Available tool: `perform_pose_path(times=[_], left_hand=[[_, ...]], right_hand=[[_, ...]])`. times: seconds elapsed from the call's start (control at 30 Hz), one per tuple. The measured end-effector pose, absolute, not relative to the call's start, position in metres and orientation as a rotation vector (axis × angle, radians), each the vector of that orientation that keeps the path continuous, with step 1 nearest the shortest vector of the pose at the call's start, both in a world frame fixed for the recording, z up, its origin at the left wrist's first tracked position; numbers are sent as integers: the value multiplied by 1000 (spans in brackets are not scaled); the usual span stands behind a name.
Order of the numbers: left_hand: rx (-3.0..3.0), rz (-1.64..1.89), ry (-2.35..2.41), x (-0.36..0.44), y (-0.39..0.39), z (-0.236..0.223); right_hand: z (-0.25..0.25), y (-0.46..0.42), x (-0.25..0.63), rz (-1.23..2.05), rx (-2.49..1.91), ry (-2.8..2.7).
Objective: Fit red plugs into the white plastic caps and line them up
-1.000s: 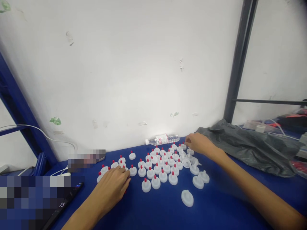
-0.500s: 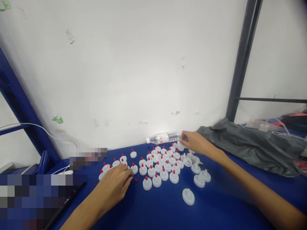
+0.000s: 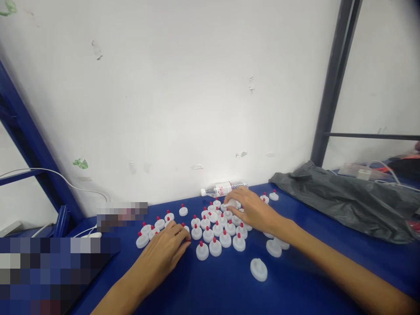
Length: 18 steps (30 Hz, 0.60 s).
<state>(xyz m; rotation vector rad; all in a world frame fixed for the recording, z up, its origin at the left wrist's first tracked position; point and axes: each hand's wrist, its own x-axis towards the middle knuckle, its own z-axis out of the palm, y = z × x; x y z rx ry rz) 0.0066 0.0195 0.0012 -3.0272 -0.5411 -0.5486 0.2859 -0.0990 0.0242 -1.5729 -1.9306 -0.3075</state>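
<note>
My right hand (image 3: 251, 208) pinches a white round lid with a nozzle (image 3: 232, 203) between thumb and fingers, above a cluster of similar lids. Many white lids with red tips (image 3: 225, 239) stand upright on the blue table. My left hand (image 3: 167, 245) rests low beside the left group of red-tipped lids (image 3: 142, 239). Its thumb and fingertips are together over the spot where a small loose red cap lay; whatever is between them is hidden. A plain white lid (image 3: 259, 269) lies tilted at the front, and another (image 3: 273, 248) lies partly near my right forearm.
A clear plastic bottle (image 3: 223, 189) lies against the white wall behind the lids. Crumpled dark grey plastic (image 3: 341, 201) covers the table's right side. Two red-tipped lids (image 3: 274, 195) stand at the back right. White cables (image 3: 75, 186) run along the left.
My right hand has moved left and towards me from the back of the cluster, with a white lid. My left hand has shifted slightly right, and the loose red cap is out of sight.
</note>
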Motion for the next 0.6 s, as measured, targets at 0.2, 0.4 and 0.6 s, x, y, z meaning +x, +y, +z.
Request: perform_pose_path(times=[0.2,0.4,0.6], left_hand=[[-2897,-1123,-295,9,3,11],[-2818,-1258,-75,15,-10,6],[-2917,-1156,-51,18,-17,1]], right_hand=[[21,-107,256,-299,-1362,-2070],[20,-115,233,-268,-1258,-2149],[15,-116,226,-319,-1175,-2192]])
